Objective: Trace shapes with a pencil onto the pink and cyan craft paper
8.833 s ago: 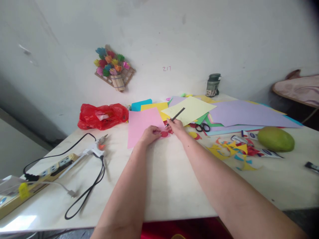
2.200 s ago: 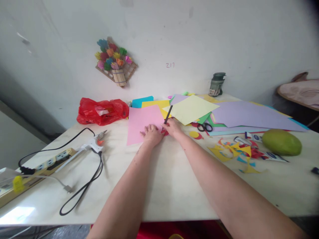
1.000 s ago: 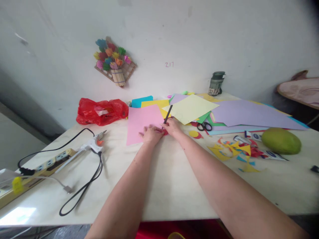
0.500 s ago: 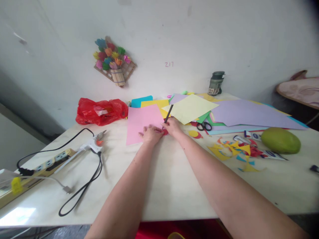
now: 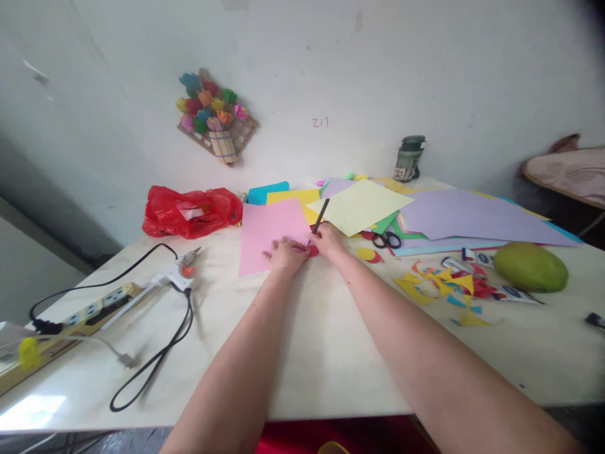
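Note:
My left hand (image 5: 283,255) lies flat with spread fingers on the lower right corner of a pink paper sheet (image 5: 267,228), pressing beside a small red paper circle (image 5: 312,251). My right hand (image 5: 328,240) is closed round a dark pencil (image 5: 321,215), whose tip meets the pink sheet at the edge of the red circle. The pencil leans up and away to the right.
Coloured sheets (image 5: 466,214), black scissors (image 5: 386,239), paper scraps (image 5: 439,284) and a green mango (image 5: 530,267) lie to the right. A red plastic bag (image 5: 191,210), a glue gun (image 5: 177,275) with its cord and a power strip (image 5: 80,315) sit left. A jar (image 5: 407,159) stands by the wall.
The pencil has swung from a low slant to a steeper one since the oldest frame, and my left fingers have spread flat. Over the last second nothing visibly moves.

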The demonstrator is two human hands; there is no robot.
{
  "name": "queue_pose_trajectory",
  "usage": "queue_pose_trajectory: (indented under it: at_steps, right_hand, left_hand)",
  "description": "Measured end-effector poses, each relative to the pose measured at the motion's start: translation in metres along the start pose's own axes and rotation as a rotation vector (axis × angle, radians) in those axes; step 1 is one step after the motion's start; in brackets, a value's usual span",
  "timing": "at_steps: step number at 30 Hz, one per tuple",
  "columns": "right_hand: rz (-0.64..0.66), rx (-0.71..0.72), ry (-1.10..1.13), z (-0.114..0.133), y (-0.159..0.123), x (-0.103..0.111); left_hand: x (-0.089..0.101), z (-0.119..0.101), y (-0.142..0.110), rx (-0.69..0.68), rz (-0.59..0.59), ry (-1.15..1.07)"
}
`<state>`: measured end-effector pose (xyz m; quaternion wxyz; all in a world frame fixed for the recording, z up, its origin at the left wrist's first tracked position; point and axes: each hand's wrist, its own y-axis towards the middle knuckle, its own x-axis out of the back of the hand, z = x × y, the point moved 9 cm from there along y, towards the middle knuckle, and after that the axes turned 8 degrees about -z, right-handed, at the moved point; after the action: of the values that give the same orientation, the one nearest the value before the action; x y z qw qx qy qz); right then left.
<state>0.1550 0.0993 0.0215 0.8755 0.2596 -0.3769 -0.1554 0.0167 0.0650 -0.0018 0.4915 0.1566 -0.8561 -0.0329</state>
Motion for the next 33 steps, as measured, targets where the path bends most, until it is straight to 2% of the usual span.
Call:
queue_pose_trajectory:
  at_steps: [33]
  right_hand:
    - [0.016, -0.093, -0.005, -0.0092, -0.0008, 0.0057]
  left_hand:
    - [-0.0014, 0.001, 0.0009, -0.01, -0.01, 0.016]
